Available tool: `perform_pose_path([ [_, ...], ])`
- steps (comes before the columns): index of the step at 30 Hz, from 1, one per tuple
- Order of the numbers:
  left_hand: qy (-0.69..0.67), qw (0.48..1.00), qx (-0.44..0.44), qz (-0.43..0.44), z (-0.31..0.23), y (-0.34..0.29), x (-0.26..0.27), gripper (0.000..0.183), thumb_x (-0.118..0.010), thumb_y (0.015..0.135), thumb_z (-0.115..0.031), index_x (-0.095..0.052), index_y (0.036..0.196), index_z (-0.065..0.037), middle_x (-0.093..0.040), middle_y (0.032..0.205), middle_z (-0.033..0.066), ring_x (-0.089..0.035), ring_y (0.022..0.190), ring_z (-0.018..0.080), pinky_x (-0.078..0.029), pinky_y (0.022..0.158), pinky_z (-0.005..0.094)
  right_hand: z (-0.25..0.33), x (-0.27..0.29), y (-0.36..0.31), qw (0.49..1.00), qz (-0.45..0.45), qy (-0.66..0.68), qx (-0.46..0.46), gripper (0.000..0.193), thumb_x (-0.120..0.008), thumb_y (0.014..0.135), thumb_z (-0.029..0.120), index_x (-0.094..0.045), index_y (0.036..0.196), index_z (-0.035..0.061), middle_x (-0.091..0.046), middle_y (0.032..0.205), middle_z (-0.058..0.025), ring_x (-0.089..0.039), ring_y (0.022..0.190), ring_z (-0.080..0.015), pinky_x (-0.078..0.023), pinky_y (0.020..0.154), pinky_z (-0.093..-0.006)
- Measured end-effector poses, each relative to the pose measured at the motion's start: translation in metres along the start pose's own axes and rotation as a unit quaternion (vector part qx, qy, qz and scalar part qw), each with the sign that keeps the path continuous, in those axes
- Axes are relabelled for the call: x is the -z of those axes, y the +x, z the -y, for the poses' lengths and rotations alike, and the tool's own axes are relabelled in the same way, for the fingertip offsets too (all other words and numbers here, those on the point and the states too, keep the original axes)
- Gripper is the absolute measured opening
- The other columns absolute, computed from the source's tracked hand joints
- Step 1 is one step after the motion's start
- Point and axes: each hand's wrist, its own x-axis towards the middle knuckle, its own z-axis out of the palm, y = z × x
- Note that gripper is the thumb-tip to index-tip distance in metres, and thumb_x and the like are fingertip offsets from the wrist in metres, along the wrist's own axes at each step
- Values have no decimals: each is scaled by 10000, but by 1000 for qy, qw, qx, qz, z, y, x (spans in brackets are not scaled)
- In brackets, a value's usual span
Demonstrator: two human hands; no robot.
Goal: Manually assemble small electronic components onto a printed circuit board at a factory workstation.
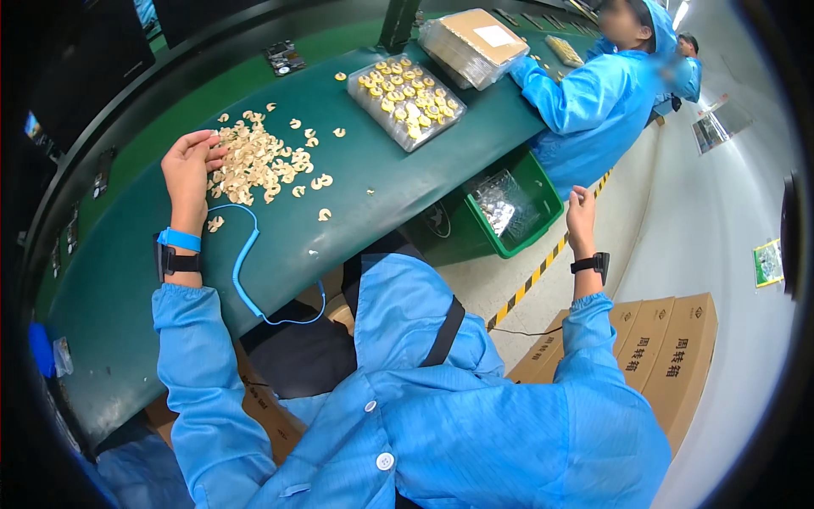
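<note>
My left hand (193,161) is at the left edge of a loose pile of small cream, C-shaped pieces (254,157) on the green table. Its fingers are bent and apart, their tips at the nearest pieces. A blue band with a coiled blue cord (246,254) circles that wrist. Off the table to the right, my right hand (582,222) is raised above the floor, its fingers curled together. Whatever may be between those fingertips is too small to make out. Farther along the table, a clear plastic tray (407,136) holds many yellow-and-cream round parts.
Stacked clear trays topped with a cardboard sheet (479,38) stand behind the filled tray. A green bin (530,225) with clear plastic inside sits below the table edge. Cardboard boxes (670,356) stand at right. A co-worker in blue (585,102) works at the far right.
</note>
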Motion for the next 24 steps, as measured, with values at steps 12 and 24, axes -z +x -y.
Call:
perform_pose_path([
  [12, -30, 999, -10, -37, -7, -8, -1, 178, -524, 986, -1, -646, 1100, 61, -711, 1011, 147, -722, 790, 183, -558, 650, 257, 316, -50, -12, 907, 241, 191, 289, 88, -694, 927, 34, -693, 1007, -3, -669, 850, -97, -658, 740, -159, -523, 654, -315],
  [24, -49, 998, -29, -34, -12, -9, -6, 164, -517, 989, 15, -655, 1065, 60, -715, 978, 130, -727, 784, 182, -551, 623, 252, 414, -135, 4, 876, 238, 99, 406, 204, -743, 877, 186, -710, 977, 11, -646, 962, -158, -653, 915, -381, -537, 806, -468],
])
